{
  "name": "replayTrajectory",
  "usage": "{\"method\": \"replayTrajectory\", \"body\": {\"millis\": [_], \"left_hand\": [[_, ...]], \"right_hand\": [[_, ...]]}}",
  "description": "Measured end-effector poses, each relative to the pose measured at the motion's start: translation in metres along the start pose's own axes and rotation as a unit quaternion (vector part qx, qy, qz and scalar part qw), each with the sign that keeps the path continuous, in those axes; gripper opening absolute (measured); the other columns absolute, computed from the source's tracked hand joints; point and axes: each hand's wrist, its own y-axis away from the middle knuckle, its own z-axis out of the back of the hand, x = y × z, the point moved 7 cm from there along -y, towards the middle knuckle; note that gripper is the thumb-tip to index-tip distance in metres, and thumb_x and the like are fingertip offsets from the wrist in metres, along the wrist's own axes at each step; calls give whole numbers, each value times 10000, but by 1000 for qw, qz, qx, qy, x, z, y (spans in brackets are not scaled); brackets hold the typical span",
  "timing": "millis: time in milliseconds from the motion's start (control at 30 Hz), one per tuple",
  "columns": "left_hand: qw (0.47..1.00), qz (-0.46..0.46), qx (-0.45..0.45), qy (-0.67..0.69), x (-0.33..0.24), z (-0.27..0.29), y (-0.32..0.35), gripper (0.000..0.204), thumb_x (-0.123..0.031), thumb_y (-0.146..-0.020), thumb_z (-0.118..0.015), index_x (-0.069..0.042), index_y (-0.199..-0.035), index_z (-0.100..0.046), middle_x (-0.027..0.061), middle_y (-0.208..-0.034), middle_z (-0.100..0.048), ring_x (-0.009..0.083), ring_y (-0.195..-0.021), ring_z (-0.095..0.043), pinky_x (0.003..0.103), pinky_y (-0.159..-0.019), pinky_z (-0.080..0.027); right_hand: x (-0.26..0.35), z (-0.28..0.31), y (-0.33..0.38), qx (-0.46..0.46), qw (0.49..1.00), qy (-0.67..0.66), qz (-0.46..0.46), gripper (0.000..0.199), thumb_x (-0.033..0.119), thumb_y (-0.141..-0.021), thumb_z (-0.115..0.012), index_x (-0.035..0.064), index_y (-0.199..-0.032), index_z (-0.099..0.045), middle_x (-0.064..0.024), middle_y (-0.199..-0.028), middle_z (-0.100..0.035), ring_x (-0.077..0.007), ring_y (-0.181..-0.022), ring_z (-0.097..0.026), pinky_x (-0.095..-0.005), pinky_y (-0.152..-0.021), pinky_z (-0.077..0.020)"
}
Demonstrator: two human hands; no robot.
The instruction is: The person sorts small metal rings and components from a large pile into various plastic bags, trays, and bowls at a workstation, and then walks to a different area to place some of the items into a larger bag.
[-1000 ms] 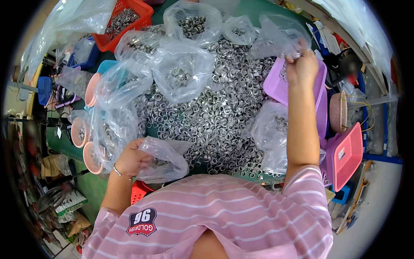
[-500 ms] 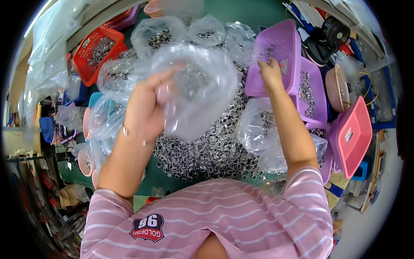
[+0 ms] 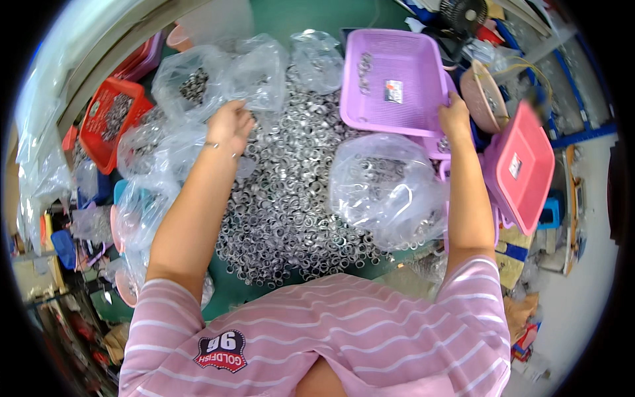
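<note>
A large heap of small metal rings (image 3: 284, 205) spreads over the table in front of me. My left hand (image 3: 231, 127) is over the heap's left side, fingers loosely bent and apart, nothing seen in them. Just beyond it lies a clear plastic bag (image 3: 256, 74) with a few rings inside. My right hand (image 3: 455, 118) is closed around the right rim of a purple basket (image 3: 395, 66), which holds a few rings along its left side and has a label on its floor. Below this basket, part of another purple one shows. Its fingertips are partly hidden.
Clear bags of rings (image 3: 387, 182) sit beside the heap, more at the left and back. A red basket (image 3: 114, 122) of rings stands far left. At right are a tilted pink basin (image 3: 522, 169), a round beige basket (image 3: 485, 96) and a small black fan (image 3: 464, 13).
The clear bag has gone from my left hand to the table's back left. My right hand moved from inside the purple basket to its right rim; the basket now lies further left in view.
</note>
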Motion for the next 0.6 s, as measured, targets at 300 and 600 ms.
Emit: {"method": "replayTrajectory", "body": {"millis": [300,600], "left_hand": [[982,-163,85,-44,-12,9,96,488,-73,-783,-544,28,-1205,-320,73,-941,-518,128,-826,-507,284,-702,-426],[978,-153,116,-83,15,2,135,387,-34,-781,-524,-33,-1143,-388,63,-945,-538,131,-801,-523,254,-637,-443]], "right_hand": [[-66,76,-2,-5,907,-385,-171,334,18,-756,-538,-104,-1065,-511,-164,-908,-601,-191,-779,-580,-286,-709,-447],[-38,71,32,-14,980,-170,-98,348,114,-691,-568,-60,-992,-565,-220,-906,-604,-296,-812,-605,-350,-740,-456]]}}
